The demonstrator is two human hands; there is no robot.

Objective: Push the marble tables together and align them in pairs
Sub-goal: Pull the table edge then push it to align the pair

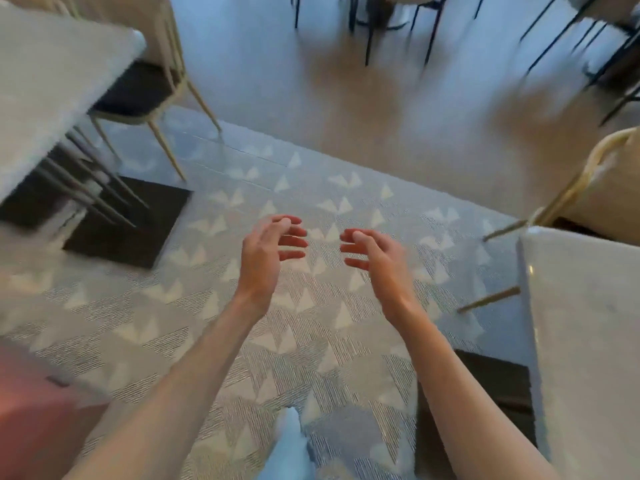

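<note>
One white marble table (45, 84) stands at the upper left on a dark square base (138, 220). A second marble table (588, 334) fills the right edge, its dark base (485, 386) showing beneath. Between them lies a wide gap of patterned carpet. My left hand (268, 252) and my right hand (372, 254) hover over that gap, palms facing each other, fingers curled and apart. Neither hand touches a table or holds anything. The whole view is blurred by motion.
A gold-legged chair with a dark seat (135, 95) is tucked by the left table. Another gold-framed chair (588, 181) stands behind the right table. Black chair legs (370, 26) line the far floor. A pink seat (31, 403) sits at the lower left.
</note>
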